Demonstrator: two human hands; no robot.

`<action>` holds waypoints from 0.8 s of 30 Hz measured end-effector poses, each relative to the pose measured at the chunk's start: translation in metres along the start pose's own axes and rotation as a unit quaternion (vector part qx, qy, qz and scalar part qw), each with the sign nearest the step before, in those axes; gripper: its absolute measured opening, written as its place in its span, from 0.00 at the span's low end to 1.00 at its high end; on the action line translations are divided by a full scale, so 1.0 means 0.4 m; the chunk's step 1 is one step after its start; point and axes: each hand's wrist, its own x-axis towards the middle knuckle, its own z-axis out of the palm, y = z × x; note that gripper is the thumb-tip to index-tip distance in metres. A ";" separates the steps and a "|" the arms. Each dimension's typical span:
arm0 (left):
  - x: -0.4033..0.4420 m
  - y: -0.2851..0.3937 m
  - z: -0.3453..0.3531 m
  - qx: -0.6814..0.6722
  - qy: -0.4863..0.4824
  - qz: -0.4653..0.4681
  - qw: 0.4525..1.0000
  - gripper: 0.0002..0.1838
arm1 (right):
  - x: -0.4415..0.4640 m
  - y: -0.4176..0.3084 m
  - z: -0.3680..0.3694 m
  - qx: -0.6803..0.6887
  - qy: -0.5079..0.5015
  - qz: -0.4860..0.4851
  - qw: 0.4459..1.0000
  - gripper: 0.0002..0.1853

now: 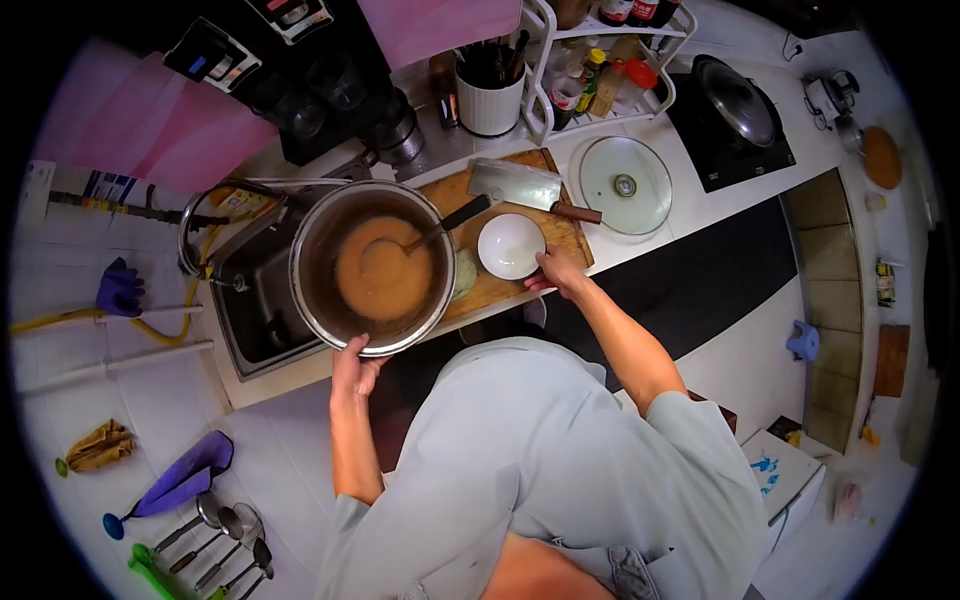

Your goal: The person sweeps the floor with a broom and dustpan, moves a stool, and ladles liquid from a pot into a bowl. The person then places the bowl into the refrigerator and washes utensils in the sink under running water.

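A large metal pot (445, 300) holds orange-brown liquid, with a dark-handled ladle (450, 222) resting in it. My left hand (356, 368) is closed on the pot's near rim. In my right hand (558, 273) is the edge of a white bowl (510, 246), which looks empty. The bowl is just right of the pot, over the wooden cutting board (560, 235). A cleaver (518, 184) with a brown handle lies on the board behind the bowl.
The sink (255, 290) is left of the pot. A glass lid (626, 187) lies right of the board. Further right, a covered pan (735, 100) stands on the cooktop. Behind are a white utensil holder (489, 98) and a bottle rack (540, 90).
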 end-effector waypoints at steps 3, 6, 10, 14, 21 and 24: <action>-0.028 -0.011 -0.042 -0.059 0.010 -0.015 0.998 0.28 | 0.005 -0.002 0.028 0.003 0.031 -0.006 0.999 0.22; -0.048 -0.032 -0.086 -0.090 0.019 0.008 0.996 0.28 | -0.063 -0.049 0.073 -0.038 0.121 -0.018 0.992 0.23; -0.105 -0.033 -0.092 -0.109 0.034 0.021 0.993 0.28 | -0.155 -0.019 0.151 -0.330 0.241 -0.319 0.855 0.24; -0.148 -0.034 -0.114 -0.121 0.048 0.027 0.991 0.25 | -0.135 0.037 0.277 -0.456 0.035 -0.416 0.786 0.25; -0.220 -0.031 -0.152 -0.126 0.038 0.036 0.991 0.28 | 0.088 0.050 0.429 -0.668 0.083 -0.307 0.673 0.13; -0.241 -0.035 -0.153 -0.120 0.046 0.049 0.991 0.30 | 0.070 -0.073 0.437 -0.665 0.065 -0.322 0.670 0.07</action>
